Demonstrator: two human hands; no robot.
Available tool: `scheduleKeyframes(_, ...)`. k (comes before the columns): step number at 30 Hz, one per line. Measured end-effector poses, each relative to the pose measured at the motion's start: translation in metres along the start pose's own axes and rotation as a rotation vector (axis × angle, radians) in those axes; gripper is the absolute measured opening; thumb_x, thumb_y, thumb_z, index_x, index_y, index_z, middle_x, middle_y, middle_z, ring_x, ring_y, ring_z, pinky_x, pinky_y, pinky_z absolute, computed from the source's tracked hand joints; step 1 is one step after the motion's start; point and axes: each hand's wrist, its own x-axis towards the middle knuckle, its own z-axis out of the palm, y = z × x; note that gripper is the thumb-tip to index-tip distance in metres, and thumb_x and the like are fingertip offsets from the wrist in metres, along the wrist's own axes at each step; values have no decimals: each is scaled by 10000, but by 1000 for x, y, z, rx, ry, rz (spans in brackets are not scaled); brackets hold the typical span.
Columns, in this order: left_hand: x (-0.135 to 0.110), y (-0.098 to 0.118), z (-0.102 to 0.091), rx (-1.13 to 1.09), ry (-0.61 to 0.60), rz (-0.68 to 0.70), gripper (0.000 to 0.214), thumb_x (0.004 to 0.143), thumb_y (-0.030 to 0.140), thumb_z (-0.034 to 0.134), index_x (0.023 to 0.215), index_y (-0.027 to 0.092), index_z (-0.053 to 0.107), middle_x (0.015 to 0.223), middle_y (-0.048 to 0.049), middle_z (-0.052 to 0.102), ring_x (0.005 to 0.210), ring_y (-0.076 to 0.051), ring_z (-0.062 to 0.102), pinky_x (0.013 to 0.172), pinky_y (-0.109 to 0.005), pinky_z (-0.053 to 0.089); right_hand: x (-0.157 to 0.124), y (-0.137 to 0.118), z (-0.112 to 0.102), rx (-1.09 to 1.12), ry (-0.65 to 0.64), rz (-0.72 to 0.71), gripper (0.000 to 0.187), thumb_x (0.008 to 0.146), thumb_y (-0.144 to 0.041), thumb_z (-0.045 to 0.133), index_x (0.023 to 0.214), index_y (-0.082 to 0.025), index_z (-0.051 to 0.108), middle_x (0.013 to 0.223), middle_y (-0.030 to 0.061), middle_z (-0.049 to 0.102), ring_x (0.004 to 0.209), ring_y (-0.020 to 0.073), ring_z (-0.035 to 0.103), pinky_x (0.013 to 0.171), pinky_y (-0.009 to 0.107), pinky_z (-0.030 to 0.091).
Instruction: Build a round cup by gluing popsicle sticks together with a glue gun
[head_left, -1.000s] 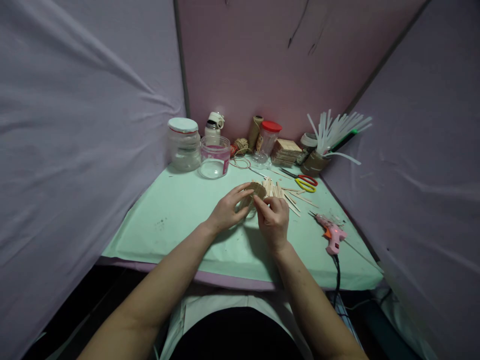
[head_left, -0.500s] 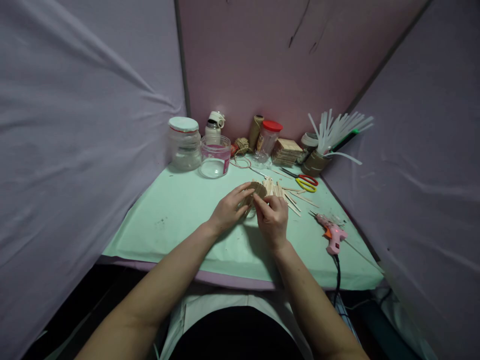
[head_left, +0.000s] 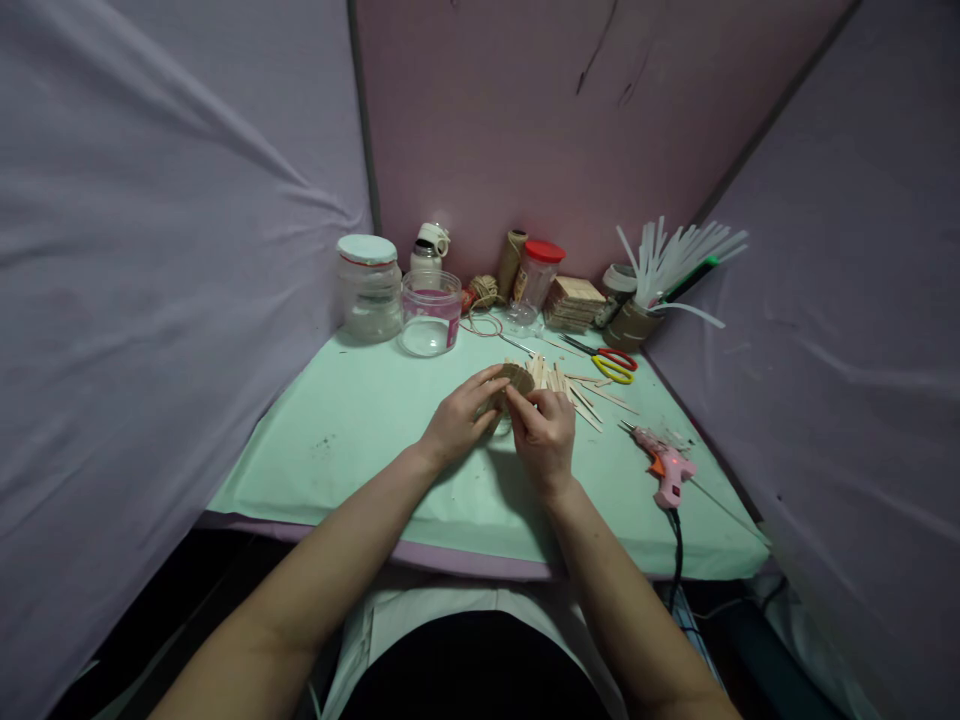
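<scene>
Near the middle of the table, my left hand (head_left: pixel 459 418) is wrapped round the left side of a small round brown craft piece (head_left: pixel 517 376) with a ridged rim. It tilts toward me, and its lower part is mostly hidden behind my fingers. My right hand (head_left: pixel 546 432) is closed, with thumb and forefinger pressed together at the near right edge of the piece. Whether a small part sits in that pinch cannot be made out. Just beyond the right hand lies a loose pile of thin wooden sticks (head_left: pixel 559 382).
A pink hot glue gun (head_left: pixel 670 474) lies at the right, its cord running off the front edge. Scissors (head_left: pixel 615 366) rest behind the sticks. Along the back stand a white-lidded jar (head_left: pixel 367 290), a clear tub (head_left: pixel 430 318), a red-lidded jar (head_left: pixel 537 280), wooden squares (head_left: pixel 574 304) and glue sticks (head_left: pixel 679 262).
Both hands stay in nearly the same place on the brown piece. Only a very slight shift of the right hand's fingers shows.
</scene>
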Motion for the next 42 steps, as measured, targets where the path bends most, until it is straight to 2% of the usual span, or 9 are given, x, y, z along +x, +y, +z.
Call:
scheduleKeyframes(12,-1,-3,3,11,14,-4,464,851,88,544,1297,215,546,1434,-102,522,1333,-207,494,1130,-446,414,0,1,3,6,24,-7,231,955,-257,529,1080,-252,723,743,46,564,726,189,451,690,323,367)
scheduleKeyframes(17,-2,-5,3,18,-4,-2,480,850,99,551,1311,235,536,1441,-94,514,1339,-213,488,1130,-455,410,-4,1,1,63,36,-4,316,939,-218,523,1231,-233,643,792,57,592,767,201,523,712,344,405)
scheduleKeyframes(20,-2,-5,1,13,-11,-1,494,861,118,553,1336,251,519,1455,-92,499,1352,-217,473,1134,-449,402,-5,4,-5,147,86,58,404,922,-233,534,1325,-210,547,848,64,608,803,209,568,768,374,448)
scheduleKeyframes(23,-1,-5,-3,-12,-15,-26,574,859,146,579,1401,285,454,1526,-91,407,1412,-235,392,1153,-458,368,-8,15,-8,255,106,186,464,886,-287,568,1336,-203,491,912,65,602,821,212,577,806,408,479)
scheduleKeyframes(27,-1,-9,-7,-139,-4,-175,839,797,245,696,1504,342,255,1600,-111,253,1461,-297,287,1112,-515,391,-16,33,1,362,-57,319,689,785,-425,677,1366,-179,399,1161,138,594,1009,260,592,888,455,473)
scheduleKeyframes(30,-1,-17,-3,-248,-78,-298,984,744,252,739,1535,309,156,1584,-155,279,1450,-321,303,1110,-548,373,-22,37,11,373,-250,333,823,705,-499,740,1363,-165,375,1235,177,588,1110,309,577,928,483,446)
scheduleKeyframes(34,1,-24,4,-334,-185,-324,947,677,166,738,1501,230,277,1523,-166,391,1395,-318,401,1143,-532,335,-22,29,18,345,-415,318,757,685,-462,753,1305,-196,412,1162,130,635,1081,307,601,932,475,428)
scheduleKeyframes(38,5,-26,6,-383,-197,-343,809,655,102,691,1413,191,423,1416,-144,526,1293,-297,518,1110,-486,396,-21,24,21,320,-454,336,650,682,-416,735,1225,-210,441,1104,90,659,1038,278,622,956,467,401)
scheduleKeyframes(42,8,-28,7,-386,-227,-395,694,653,123,697,1319,177,511,1279,-118,632,1179,-289,597,1038,-471,464,-21,24,24,332,-449,355,542,707,-372,692,1163,-206,452,1086,90,670,1028,269,632,976,487,368)
